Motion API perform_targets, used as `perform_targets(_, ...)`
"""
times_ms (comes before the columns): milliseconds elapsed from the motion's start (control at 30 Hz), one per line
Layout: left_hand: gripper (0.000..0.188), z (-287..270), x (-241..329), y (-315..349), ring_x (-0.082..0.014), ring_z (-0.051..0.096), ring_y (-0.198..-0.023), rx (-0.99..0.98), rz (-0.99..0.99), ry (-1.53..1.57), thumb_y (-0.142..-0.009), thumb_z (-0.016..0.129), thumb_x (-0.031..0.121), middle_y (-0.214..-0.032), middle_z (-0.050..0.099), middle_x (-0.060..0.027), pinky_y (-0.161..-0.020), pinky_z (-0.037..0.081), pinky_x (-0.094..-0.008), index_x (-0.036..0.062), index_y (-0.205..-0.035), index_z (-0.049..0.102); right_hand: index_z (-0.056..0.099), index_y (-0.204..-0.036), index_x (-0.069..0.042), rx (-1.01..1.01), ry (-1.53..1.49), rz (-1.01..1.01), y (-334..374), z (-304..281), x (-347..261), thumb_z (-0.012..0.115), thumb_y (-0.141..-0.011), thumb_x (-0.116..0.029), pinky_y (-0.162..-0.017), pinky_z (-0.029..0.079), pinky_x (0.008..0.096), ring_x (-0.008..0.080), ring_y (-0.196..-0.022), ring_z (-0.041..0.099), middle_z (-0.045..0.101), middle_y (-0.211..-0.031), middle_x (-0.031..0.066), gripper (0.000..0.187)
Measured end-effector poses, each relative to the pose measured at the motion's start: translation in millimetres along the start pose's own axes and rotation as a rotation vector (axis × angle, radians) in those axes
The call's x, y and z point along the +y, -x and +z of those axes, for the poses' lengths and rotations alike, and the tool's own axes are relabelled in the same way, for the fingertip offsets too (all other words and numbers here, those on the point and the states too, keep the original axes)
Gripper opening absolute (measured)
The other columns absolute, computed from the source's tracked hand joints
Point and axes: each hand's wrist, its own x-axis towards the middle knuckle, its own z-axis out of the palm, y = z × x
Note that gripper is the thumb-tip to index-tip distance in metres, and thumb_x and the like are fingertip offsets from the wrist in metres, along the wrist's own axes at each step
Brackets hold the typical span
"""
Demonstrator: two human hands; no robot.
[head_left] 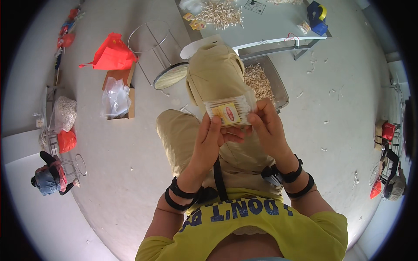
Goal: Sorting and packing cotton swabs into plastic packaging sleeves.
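A clear plastic bag of cotton swabs (226, 112) with a yellow and red label rests over my raised knee. My left hand (206, 140) grips its left lower side, thumb on the front and fingers underneath. At the right end my right hand (269, 129) pinches the clear plastic edge between thumb and fingers. The swabs lie sideways in the bag, their white tips showing at both ends. Whether the right end is sealed cannot be made out.
Ahead stands a grey table (263, 34) bearing a loose swab pile (221, 15) and a blue tape dispenser (317, 19). Under its edge is a grey tub (285, 96) of swabs. A carton (131, 102) holding clear bags (116, 99) and a wire-frame stool (150, 43) stand left. Two people sit farther off.
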Motion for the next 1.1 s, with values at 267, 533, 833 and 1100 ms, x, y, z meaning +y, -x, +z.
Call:
perform_targets(267,0.052,-8,-13,-3,-0.0192,0.065,-0.073,-0.052,-0.068,0.067,-0.109,0.028,0.047,-0.1,0.066,-0.0129,-0.067,0.058,-0.0325,0.002,-0.126,0.047,0.045,-0.101,-0.004,-0.215,-0.212,-0.02,10,14,4,0.055,-0.103,-0.01,-0.068,0.046,0.0243,0.0092,-0.074,0.053,0.055,-0.09,0.0021,0.011)
perform_targets(533,0.054,10,10,-1,-0.0161,0.061,-0.069,0.077,0.019,0.114,-0.109,0.028,0.049,-0.1,0.064,-0.0117,-0.06,0.056,-0.0312,0.002,-0.125,0.049,0.048,-0.098,-0.006,-0.119,0.111,-0.047,2,-18,-3,0.053,-0.104,-0.012,-0.071,0.044,0.0219,0.0064,-0.076,0.047,0.052,-0.086,-0.0005,0.01)
perform_targets(833,0.048,3,13,6,-0.013,0.058,-0.069,0.047,0.259,-0.306,-0.109,0.037,0.039,-0.105,0.064,-0.0117,-0.065,0.054,-0.0272,-0.0012,-0.132,0.048,0.05,-0.108,-0.006,-0.062,0.015,-0.102,-4,-11,-6,0.051,-0.106,-0.015,-0.073,0.045,0.0225,0.0062,-0.08,0.05,0.054,-0.095,-0.0006,0.01)
perform_targets(1100,0.043,-5,7,1,-0.0185,0.056,-0.114,-0.26,0.302,0.046,-0.106,0.05,0.022,-0.139,0.046,-0.0141,-0.091,0.053,-0.0306,-0.0011,-0.141,0.042,0.043,-0.145,-0.005,-0.128,0.488,-0.549,-15,-19,-9,0.057,-0.088,0.009,-0.101,0.044,0.033,0.0211,-0.12,0.053,0.05,-0.139,0.014,0.06)
